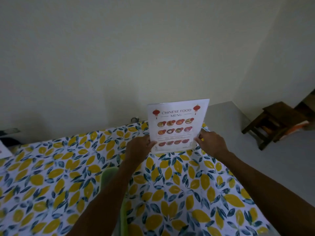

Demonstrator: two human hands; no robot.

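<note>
A white laminated sheet headed "Chinese Food Menu" (177, 123), printed with red lanterns and rows of dish photos, stands upright near the far edge of a table. The table is covered with a yellow-lemon and blue-leaf patterned cloth (68, 176). My left hand (139, 148) grips the sheet's lower left edge, thumb on the front. My right hand (210, 143) pinches its lower right edge. The sheet's bottom edge sits at or just above the cloth.
A green object (109, 174) lies on the cloth, partly under my left forearm. A white paper corner (4, 150) shows at the left edge. A dark wooden stool (276, 123) stands on the grey floor at right. A plain wall rises behind the table.
</note>
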